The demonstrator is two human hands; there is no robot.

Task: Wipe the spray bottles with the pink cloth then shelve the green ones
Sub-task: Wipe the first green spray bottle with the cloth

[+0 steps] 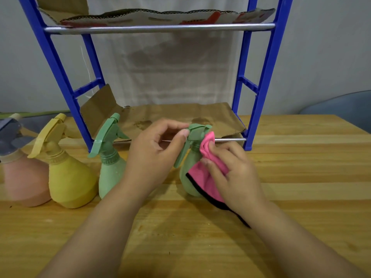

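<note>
I see both hands working one green bottle (pixel 187 181) standing upright on the table (pixel 301 177), just near of the blue rack (pixel 261 93). Left hand (pixel 154 155) sits left of it, fingers curled, thumb and fingertips pinching the bottle's spray head at the top. Right hand (pixel 232 173) is on the bottle's right side, fingers curled round the pink cloth (pixel 206 169), pressing it against the neck and body. The cloth has a black edge and trails down to the table under the right wrist.

A second green bottle (pixel 109 163) stands upright left of my left hand, close to the wrist, not touched. Further left, a yellow bottle (pixel 68 177), just beside it, then a pinkish bottle (pixel 24 177) with a grey head at the far left edge, blurred.

Rack's bottom shelf holds a sheet of brown cardboard (pixel 170 115), stained, directly behind the hands. Upper shelf carries another piece of cardboard (pixel 152 17).
</note>
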